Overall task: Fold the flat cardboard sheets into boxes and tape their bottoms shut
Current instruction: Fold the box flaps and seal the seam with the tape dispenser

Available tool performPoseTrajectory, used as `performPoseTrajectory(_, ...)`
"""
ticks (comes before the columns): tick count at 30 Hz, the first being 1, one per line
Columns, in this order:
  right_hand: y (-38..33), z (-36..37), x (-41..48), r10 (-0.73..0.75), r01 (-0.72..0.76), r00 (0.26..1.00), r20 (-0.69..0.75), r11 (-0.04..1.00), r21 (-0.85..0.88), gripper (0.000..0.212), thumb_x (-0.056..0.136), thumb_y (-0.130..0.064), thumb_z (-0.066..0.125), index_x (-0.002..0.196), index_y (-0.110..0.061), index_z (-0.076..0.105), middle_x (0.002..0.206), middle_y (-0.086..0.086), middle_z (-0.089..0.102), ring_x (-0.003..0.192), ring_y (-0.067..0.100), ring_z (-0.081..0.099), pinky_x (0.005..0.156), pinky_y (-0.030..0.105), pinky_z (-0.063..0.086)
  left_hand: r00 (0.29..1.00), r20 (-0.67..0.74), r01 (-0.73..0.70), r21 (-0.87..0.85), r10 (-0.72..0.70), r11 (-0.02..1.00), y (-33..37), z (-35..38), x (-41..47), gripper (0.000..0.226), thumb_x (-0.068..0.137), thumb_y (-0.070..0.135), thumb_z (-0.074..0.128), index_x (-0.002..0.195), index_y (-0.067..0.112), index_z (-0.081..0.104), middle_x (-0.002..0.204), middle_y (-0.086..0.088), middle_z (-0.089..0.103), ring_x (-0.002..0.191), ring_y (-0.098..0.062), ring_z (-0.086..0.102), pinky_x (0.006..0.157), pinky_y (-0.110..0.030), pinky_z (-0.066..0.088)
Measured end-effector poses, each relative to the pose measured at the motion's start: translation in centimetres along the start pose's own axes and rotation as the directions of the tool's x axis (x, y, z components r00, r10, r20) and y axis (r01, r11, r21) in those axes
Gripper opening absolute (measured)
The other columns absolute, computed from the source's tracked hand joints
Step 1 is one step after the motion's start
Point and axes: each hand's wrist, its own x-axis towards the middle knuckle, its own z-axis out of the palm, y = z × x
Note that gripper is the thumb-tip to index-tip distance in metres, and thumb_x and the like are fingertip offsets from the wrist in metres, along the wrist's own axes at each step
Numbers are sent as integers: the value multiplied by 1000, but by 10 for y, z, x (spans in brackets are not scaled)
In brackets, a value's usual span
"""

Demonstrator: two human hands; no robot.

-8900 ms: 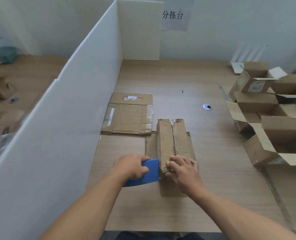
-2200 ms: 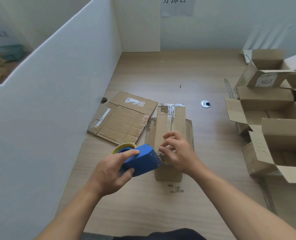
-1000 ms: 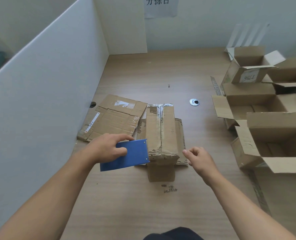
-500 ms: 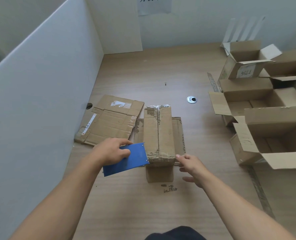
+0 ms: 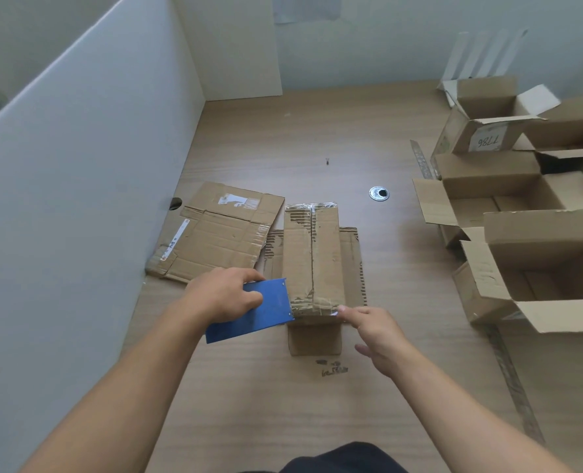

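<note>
Gripping a blue plastic tape dispenser (image 5: 254, 315) in the left hand (image 5: 223, 297) against an upturned brown cardboard box (image 5: 312, 257), touching its near edge with the slack-fingered right hand (image 5: 380, 336).

wall sign (image 5: 305, 8) cropped at top, boxes (image 5: 539, 240) cropped right

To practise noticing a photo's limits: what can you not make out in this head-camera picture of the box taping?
Head view throughout.
Tape roll: hidden behind the blue dispenser and the left hand gripping it.
Wall sign: cut off by the top edge, unreadable.
Taped box: inside hidden by its closed flaps.
Dark marks before the box: too small to read.
</note>
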Motion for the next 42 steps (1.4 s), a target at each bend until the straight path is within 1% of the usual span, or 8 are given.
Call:
performPoseTrajectory(3, 0, 6, 2, 58, -59, 998, 12, 991, 117, 20, 85, -22, 77, 95, -5, 71, 112, 11, 67, 121, 25, 53, 103, 50, 41, 1000, -11, 15, -14, -15, 1000, 0, 0, -1, 47, 86, 40, 50, 131, 50, 51, 126, 11, 61, 105, -17, 53, 76, -33, 46)
performPoseTrajectory(7, 9, 14, 6, -88, 93, 988, -130, 995, 32, 20, 85, -15, 74, 70, -9, 63, 66, 1, 56, 65, 15, 48, 60, 27, 37, 1000, -6, 21, -38, -21, 999, 0, 1, -1, 47, 86, 38, 50, 131, 48, 52, 127, 12, 60, 105, -16, 53, 75, -32, 44)
performPoseTrajectory(18, 13, -4, 20, -391, 292, 916, -89, 802, -521, 43, 92, -36, 66, 55, -22, 49, 95, 3, 50, 88, 19, 50, 72, 27, 30, 1000, -6, 24, -42, -25, 999, 4, 1, 3, 46, 84, 39, 51, 129, 48, 52, 121, 10, 62, 104, -18, 55, 74, -33, 46)
performPoseTrajectory(23, 13, -9, 29, -252, 196, 965, -68, 872, -449, 30, 87, -44, 70, 80, -16, 64, 96, 4, 59, 87, 18, 57, 71, 29, 42, 1000, -5, 21, -46, -22, 999, 5, 1, 3, 45, 84, 38, 51, 128, 49, 52, 120, 9, 62, 103, -18, 54, 77, -34, 48)
performPoseTrajectory(27, 15, -7, 25, -476, 347, 870, -128, 776, -526, 22, 85, -32, 74, 105, -22, 70, 100, -3, 58, 94, 19, 59, 85, 33, 46, 1000, 3, 13, -53, -13, 998, 6, 1, 4, 43, 85, 37, 51, 127, 48, 53, 118, 9, 62, 102, -18, 55, 80, -35, 50)
performPoseTrajectory(32, 21, 8, 23, -469, 316, 858, -212, 805, -502, 25, 88, -26, 71, 111, -16, 74, 98, 0, 65, 100, 23, 60, 90, 34, 45, 1000, 0, 16, -68, -16, 998, 5, 2, 6, 42, 85, 38, 51, 125, 48, 53, 113, 10, 60, 100, -17, 55, 79, -35, 51)
performPoseTrajectory(38, 13, 13, 23, -190, 180, 935, -299, 982, -62, 14, 81, -25, 76, 94, -30, 74, 96, -9, 74, 96, 12, 67, 97, 33, 51, 1000, 3, 23, -109, -23, 994, 0, 4, 10, 41, 84, 37, 52, 123, 47, 55, 113, 11, 61, 100, -16, 55, 77, -34, 49)
performPoseTrajectory(42, 12, 13, 20, -398, 322, 874, -279, 904, -280, 12, 86, -23, 74, 98, -21, 75, 85, -2, 72, 86, 17, 67, 79, 25, 48, 1000, -15, 26, -96, -28, 995, -2, 3, 10, 41, 85, 36, 52, 125, 47, 54, 109, 13, 57, 99, -16, 54, 72, -32, 44)
